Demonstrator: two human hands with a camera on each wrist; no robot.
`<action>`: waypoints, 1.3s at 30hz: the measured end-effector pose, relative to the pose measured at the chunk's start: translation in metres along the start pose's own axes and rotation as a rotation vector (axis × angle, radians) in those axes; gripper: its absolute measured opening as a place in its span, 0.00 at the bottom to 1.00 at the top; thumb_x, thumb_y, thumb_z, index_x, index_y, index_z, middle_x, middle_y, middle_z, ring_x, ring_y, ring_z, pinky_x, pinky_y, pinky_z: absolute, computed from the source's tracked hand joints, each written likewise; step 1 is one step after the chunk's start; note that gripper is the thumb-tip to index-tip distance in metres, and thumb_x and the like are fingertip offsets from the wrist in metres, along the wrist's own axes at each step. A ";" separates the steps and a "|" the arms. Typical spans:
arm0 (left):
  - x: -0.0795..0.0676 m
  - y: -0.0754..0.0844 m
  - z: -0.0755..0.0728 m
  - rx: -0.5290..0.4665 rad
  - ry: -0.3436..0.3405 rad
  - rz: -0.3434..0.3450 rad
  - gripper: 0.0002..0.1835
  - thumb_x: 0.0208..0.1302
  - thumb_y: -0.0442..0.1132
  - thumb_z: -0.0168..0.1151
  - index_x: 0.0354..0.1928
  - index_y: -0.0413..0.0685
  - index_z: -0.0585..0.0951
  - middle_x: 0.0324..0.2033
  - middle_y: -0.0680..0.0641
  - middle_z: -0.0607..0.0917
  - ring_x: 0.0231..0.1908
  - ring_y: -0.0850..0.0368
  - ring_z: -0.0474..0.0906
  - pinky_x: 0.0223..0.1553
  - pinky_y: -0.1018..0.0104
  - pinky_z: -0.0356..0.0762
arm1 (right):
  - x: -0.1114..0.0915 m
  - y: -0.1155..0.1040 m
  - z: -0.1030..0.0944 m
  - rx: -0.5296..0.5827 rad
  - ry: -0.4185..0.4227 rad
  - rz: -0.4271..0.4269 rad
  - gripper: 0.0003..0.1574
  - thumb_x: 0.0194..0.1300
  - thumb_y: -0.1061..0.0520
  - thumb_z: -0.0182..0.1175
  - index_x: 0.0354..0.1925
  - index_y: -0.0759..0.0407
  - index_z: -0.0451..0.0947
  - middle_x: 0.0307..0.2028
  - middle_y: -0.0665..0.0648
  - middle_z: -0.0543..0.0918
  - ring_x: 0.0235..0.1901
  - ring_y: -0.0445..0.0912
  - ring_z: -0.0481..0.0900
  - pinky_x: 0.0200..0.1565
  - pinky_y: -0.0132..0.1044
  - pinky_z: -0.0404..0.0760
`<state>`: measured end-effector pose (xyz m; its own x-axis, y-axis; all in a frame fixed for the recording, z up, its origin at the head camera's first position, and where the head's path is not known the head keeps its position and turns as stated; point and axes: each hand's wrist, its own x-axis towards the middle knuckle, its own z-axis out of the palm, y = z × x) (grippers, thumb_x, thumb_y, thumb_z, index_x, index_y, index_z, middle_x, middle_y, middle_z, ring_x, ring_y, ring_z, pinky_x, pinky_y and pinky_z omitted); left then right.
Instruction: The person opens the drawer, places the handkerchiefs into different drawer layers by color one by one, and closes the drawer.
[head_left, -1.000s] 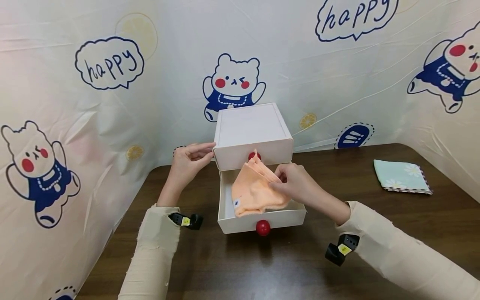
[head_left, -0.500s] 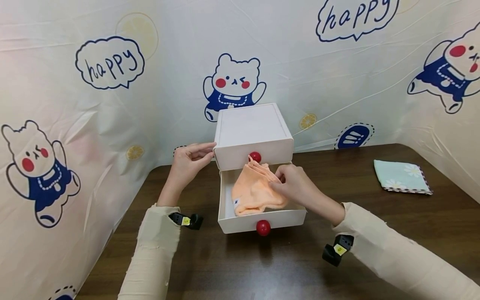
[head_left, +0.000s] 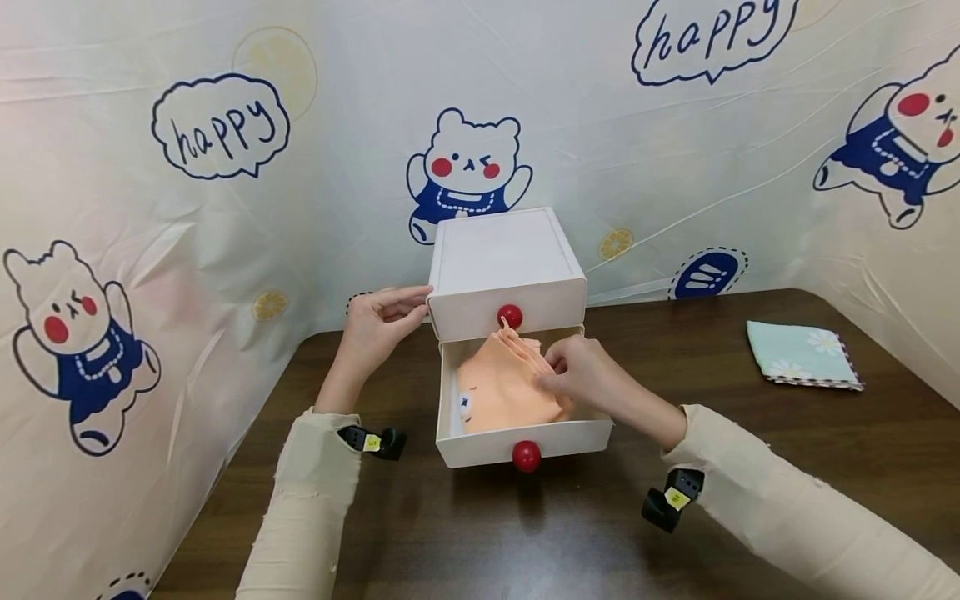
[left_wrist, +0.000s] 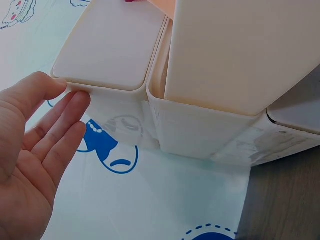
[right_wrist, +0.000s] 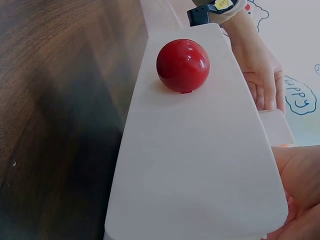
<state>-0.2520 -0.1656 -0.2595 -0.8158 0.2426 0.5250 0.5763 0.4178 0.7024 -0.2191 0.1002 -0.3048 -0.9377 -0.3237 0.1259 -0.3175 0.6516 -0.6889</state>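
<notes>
A white two-drawer box [head_left: 506,250] stands at the table's back, its lower drawer [head_left: 483,450] pulled out and its upper one closed. An orange cloth [head_left: 502,387] with a small white patch lies partly folded in the lower drawer, its peak near the upper red knob [head_left: 510,316]. My right hand [head_left: 588,371] pinches the cloth's right edge; in the right wrist view the drawer front [right_wrist: 195,165] hides most of those fingers. Against the box's upper left front corner, my left hand [head_left: 378,329] rests its fingertips, the fingers [left_wrist: 65,135] fairly straight in the left wrist view.
A folded mint-green cloth [head_left: 806,354] with a checked edge lies on the right of the brown wooden table [head_left: 465,542]. Printed curtain [head_left: 345,108] hangs close behind the box. The lower drawer's red knob [head_left: 527,456] juts forward.
The right hand has lowered the orange cloth into the drawer and shifted slightly left; the cloth's front now lies flatter and its peak has dropped below the upper knob. The left hand stays put.
</notes>
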 end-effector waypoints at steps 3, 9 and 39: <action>0.000 0.000 0.000 0.001 -0.001 0.004 0.14 0.56 0.26 0.61 0.46 0.32 0.80 0.35 0.36 0.83 0.31 0.56 0.80 0.32 0.78 0.76 | 0.000 -0.002 -0.002 -0.024 -0.032 -0.002 0.05 0.53 0.62 0.66 0.26 0.65 0.82 0.16 0.51 0.77 0.16 0.41 0.68 0.17 0.30 0.67; 0.001 0.001 0.000 -0.002 0.005 0.015 0.14 0.56 0.26 0.61 0.46 0.32 0.80 0.35 0.35 0.83 0.31 0.55 0.80 0.32 0.78 0.76 | 0.000 -0.006 -0.009 -0.020 -0.094 0.044 0.05 0.54 0.62 0.65 0.26 0.65 0.82 0.14 0.52 0.77 0.14 0.43 0.73 0.18 0.31 0.73; 0.000 0.000 0.000 0.008 0.005 -0.028 0.14 0.57 0.27 0.62 0.47 0.33 0.80 0.36 0.36 0.83 0.32 0.59 0.79 0.34 0.78 0.76 | 0.000 -0.006 -0.029 -0.064 -0.163 0.066 0.09 0.55 0.64 0.63 0.36 0.68 0.82 0.27 0.59 0.82 0.19 0.44 0.78 0.27 0.34 0.80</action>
<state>-0.2519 -0.1653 -0.2592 -0.8311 0.2269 0.5078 0.5532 0.4310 0.7129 -0.2214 0.1159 -0.2796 -0.9233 -0.3820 -0.0390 -0.2691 0.7161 -0.6440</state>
